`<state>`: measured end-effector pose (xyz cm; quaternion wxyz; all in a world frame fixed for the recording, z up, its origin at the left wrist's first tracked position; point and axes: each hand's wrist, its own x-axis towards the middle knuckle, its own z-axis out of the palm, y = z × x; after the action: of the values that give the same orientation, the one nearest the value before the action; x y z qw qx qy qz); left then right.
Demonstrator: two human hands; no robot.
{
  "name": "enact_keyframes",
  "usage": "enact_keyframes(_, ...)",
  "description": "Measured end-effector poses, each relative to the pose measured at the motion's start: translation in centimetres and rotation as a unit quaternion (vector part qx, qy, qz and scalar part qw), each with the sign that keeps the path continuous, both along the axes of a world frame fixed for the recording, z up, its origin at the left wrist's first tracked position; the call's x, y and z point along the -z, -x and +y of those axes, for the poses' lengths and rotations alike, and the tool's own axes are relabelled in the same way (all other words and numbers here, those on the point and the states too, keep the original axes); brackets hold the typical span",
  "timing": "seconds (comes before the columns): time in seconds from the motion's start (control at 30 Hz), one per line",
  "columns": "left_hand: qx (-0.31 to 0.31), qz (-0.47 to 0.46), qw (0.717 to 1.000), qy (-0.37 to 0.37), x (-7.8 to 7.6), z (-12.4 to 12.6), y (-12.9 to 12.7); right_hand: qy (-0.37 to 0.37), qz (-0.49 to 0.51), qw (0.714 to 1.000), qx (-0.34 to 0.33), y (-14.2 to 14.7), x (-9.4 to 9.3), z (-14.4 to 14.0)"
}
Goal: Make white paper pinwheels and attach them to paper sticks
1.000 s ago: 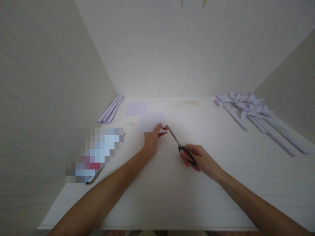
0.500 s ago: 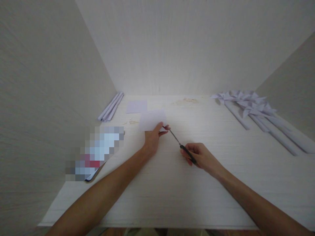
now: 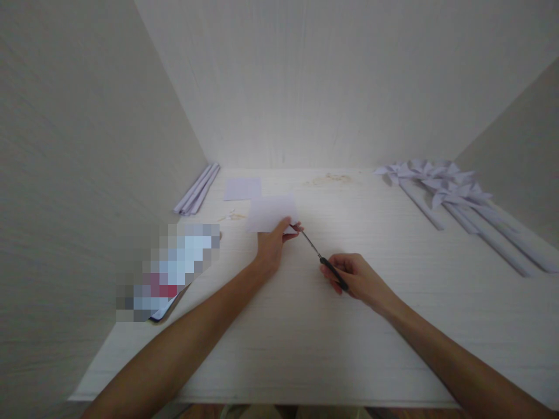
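My left hand (image 3: 274, 244) pinches a pale sheet of paper (image 3: 271, 212) by its near right corner, thumb on top and fingers underneath. My right hand (image 3: 349, 273) is closed round the black handles of a pair of scissors (image 3: 333, 273). The blades point away and to the left, and their tips meet the paper's corner beside my left thumb. How far the blades stand apart cannot be made out. A second square of paper (image 3: 242, 188) lies flat just behind the held one.
Rolled paper sticks (image 3: 197, 191) lean by the left wall. Several paper pinwheels (image 3: 454, 189) on sticks lie at the right. A blurred-out phone (image 3: 183, 265) rests at the left. Thin tan bits (image 3: 233, 216) and a similar pile (image 3: 332, 179) lie on the white table (image 3: 305, 349).
Almost nothing differs. The paper and my left hand have shifted very slightly to the right, with the scissor tips still at the corner.
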<state>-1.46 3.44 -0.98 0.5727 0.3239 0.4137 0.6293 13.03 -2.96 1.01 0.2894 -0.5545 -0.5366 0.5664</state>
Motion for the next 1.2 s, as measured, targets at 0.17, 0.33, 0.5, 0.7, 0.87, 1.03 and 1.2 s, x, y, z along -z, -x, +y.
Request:
enact_keyframes(0.17, 0.001, -0.003, 1.000, 0.005, 0.09, 0.15, 0.02, -0.007, -0.036, 0.999, -0.019, -0.12, 0.06, 0.00)
enact_keyframes(0.33, 0.001, -0.001, 1.000, 0.003, 0.13, 0.15, 0.02, -0.026, -0.055, 0.997, -0.039, -0.23, 0.14, 0.10)
enact_keyframes(0.5, -0.003, -0.001, 1.000, 0.001, 0.08, 0.11, 0.00, -0.033, -0.057, 0.997, -0.042, -0.30, 0.12, 0.07)
enact_keyframes(0.7, -0.001, -0.002, 1.000, 0.003, 0.02, 0.05, 0.04, -0.022, -0.047, 0.998, -0.039, -0.31, 0.15, 0.03)
enact_keyframes(0.87, 0.004, 0.008, 1.000, -0.007, 0.11, 0.06, 0.09, 0.001, -0.029, 0.999, -0.034, -0.26, 0.13, 0.10)
enact_keyframes(1.03, 0.007, 0.004, 1.000, -0.011, 0.20, 0.09, 0.14, 0.039, 0.001, 0.999, -0.027, -0.25, -0.42, 0.04)
enact_keyframes(1.2, -0.002, 0.025, 1.000, -0.017, 0.36, 0.08, 0.15, 0.065, 0.022, 0.997, -0.027, -0.20, -0.50, 0.05)
